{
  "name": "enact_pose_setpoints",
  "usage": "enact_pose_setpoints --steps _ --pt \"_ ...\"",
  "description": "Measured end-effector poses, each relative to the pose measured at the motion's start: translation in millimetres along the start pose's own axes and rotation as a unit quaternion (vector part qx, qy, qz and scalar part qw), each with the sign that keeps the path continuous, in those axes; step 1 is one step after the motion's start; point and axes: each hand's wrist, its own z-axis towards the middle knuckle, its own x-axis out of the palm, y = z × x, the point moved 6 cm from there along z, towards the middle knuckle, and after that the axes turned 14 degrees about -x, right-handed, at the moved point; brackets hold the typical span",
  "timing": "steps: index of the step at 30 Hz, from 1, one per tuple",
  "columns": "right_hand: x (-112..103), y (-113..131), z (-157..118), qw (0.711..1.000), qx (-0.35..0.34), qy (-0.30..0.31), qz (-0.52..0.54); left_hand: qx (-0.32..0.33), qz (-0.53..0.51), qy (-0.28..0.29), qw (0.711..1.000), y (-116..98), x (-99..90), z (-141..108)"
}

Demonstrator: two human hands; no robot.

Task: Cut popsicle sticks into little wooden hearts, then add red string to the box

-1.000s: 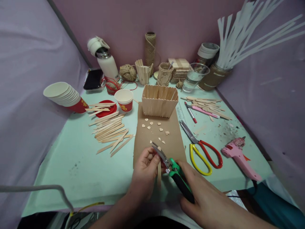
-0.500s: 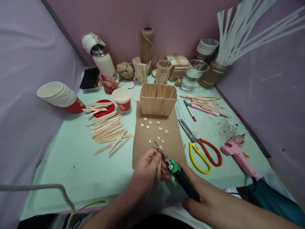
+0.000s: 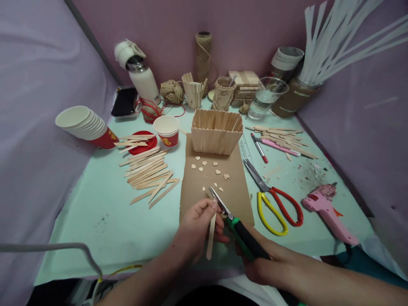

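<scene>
Between the thumb and fingers of my left hand [image 3: 200, 223] is a wooden craft stick [image 3: 211, 238], its rounded end pointing down toward me. My right hand [image 3: 264, 261] is closed round the black and green handles of a pair of cutting shears [image 3: 245, 236]. The metal blades reach the upper end of the stick, beside my left fingertips; whether they touch it I cannot tell. Just beyond lie several small heart-shaped wood pieces [image 3: 218, 172] and a few tiny offcuts [image 3: 221, 189] on a brown cardboard sheet [image 3: 194, 199].
A craft-stick basket [image 3: 215, 140] stands at the cardboard's far end. Loose craft sticks [image 3: 146, 172] and paper cups [image 3: 167, 134] lie to the left. Large scissors [image 3: 266, 187] and a pink glue gun [image 3: 331, 216] lie right. A water cup [image 3: 263, 102] stands behind.
The shears have turned in my right hand, showing more of the handles. The stick's lower end has swung slightly left and down. The whole view has shifted a little.
</scene>
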Motion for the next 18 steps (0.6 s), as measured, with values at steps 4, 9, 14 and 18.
enact_pose_setpoints --steps 4,9,14,18 --pt "0.7 -0.6 2.5 1.000 0.010 0.013 0.016 -0.003 -0.004 -0.004 1.000 -0.1 0.3 1.3" --pt "-1.0 1.4 4.2 0.999 0.020 0.024 0.009 -0.013 0.003 -0.006 1.000 -0.2 1.7 1.1" --pt "-3.9 1.6 3.5 0.999 0.014 0.036 -0.003 -0.015 0.002 -0.006 1.000 -2.5 1.4 1.9" --pt "-3.5 1.0 1.9 0.998 0.018 0.054 -0.005 -0.019 0.006 -0.004 1.000 -1.8 -0.1 3.0"
